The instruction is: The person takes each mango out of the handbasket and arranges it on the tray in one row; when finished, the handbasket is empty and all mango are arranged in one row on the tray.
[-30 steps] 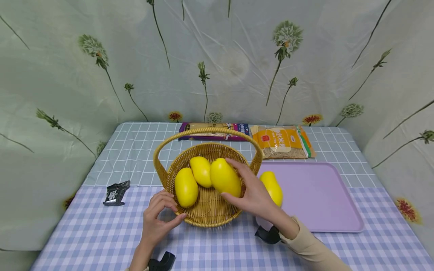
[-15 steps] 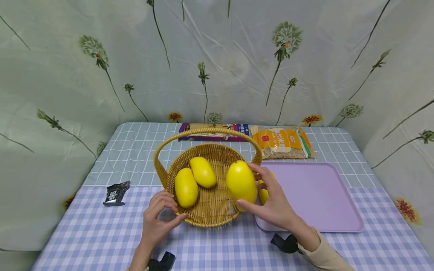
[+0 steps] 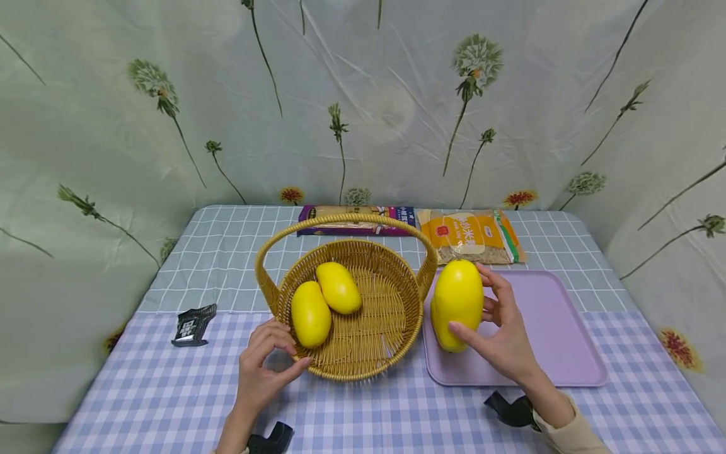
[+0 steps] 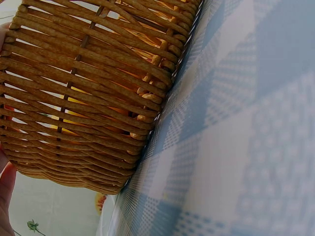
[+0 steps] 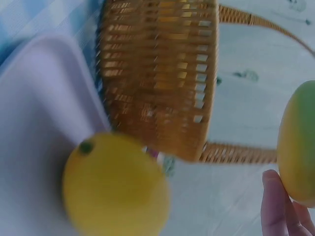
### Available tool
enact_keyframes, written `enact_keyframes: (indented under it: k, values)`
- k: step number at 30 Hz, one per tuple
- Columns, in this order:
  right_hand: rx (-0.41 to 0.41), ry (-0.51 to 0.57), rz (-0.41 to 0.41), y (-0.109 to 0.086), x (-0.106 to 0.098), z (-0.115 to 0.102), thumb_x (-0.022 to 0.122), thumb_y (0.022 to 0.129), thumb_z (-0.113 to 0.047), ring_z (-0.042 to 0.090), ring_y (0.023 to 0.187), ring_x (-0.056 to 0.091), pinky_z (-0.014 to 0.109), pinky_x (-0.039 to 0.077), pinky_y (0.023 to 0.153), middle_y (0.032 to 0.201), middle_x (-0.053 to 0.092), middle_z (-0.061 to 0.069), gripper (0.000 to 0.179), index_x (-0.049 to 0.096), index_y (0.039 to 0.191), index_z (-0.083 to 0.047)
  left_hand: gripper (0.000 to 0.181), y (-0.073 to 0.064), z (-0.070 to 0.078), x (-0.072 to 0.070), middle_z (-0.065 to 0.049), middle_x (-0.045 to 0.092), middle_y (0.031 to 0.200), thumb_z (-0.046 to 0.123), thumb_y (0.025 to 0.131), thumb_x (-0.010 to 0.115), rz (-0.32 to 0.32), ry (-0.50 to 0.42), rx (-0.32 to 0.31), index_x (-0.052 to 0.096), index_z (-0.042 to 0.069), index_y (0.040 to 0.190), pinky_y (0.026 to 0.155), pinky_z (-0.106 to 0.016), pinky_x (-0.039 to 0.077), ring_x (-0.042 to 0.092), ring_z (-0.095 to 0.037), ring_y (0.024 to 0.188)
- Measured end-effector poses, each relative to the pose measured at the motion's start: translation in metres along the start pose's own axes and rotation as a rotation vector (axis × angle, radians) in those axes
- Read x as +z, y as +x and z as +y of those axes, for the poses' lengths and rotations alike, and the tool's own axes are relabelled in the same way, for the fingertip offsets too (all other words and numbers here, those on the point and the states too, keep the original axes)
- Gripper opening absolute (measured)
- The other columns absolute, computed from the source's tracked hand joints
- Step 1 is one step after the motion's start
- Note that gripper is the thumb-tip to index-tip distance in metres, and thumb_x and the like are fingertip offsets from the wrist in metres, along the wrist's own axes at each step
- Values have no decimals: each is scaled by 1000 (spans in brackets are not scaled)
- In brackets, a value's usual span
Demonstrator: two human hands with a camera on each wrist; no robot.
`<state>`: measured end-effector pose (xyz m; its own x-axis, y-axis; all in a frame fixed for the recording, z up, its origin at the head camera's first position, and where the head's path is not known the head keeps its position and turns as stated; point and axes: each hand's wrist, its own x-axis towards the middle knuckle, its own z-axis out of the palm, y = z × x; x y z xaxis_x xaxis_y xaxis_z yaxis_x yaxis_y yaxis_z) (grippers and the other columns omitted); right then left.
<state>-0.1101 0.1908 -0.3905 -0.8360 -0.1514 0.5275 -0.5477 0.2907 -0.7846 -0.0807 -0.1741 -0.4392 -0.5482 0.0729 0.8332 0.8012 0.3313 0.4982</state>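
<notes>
My right hand [image 3: 507, 334] holds a yellow mango [image 3: 460, 290] between thumb and fingertips, raised over the left part of a lilac tray [image 3: 550, 328]. Behind and below it, a second mango [image 5: 115, 184] lies on that tray, mostly covered in the head view. At the near left of a round wicker basket [image 3: 368, 353], my left hand [image 3: 263, 359] grips the rim, fingers over the edge and thumb along it. Two more mangoes, one at the left wall [image 3: 311, 315] and one farther back [image 3: 339, 289], rest inside.
The basket's tall hoop handle [image 3: 346, 218] arches over it. Along the back lie a purple food packet [image 3: 357, 217] and an orange-and-clear bag [image 3: 471, 236]. A crumpled black wrapper [image 3: 194, 326] lies at the left on the checked cloth.
My right hand has carried the mango rightward, out from over the basket to above the tray. My left hand has stayed at the basket's rim.
</notes>
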Motion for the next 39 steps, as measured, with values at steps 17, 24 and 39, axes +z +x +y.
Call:
enact_keyframes:
  k: [17,24,39]
  values:
    - [324,-271,105,-3,-37,38,77,78,-8,8,76,54,12,46,59,117,43,9,82,31,146,-18,33,0,0,0,-9,57,74,24,76,81,4,-5,-11,56,5,69,98,-38,39,53,-31,83]
    - [382,-391,54,-5,-42,49,75,81,-21,24,75,44,23,39,60,115,44,18,77,32,144,-10,33,-1,0,0,-9,58,75,24,76,81,3,-13,-11,56,4,69,99,-38,39,52,-30,84]
    - [537,-541,-143,-5,-46,58,70,83,-44,34,88,46,35,41,63,114,43,25,84,29,143,-3,33,-1,-1,0,-10,57,74,25,76,81,-2,-6,-5,56,5,69,98,-38,39,53,-30,83]
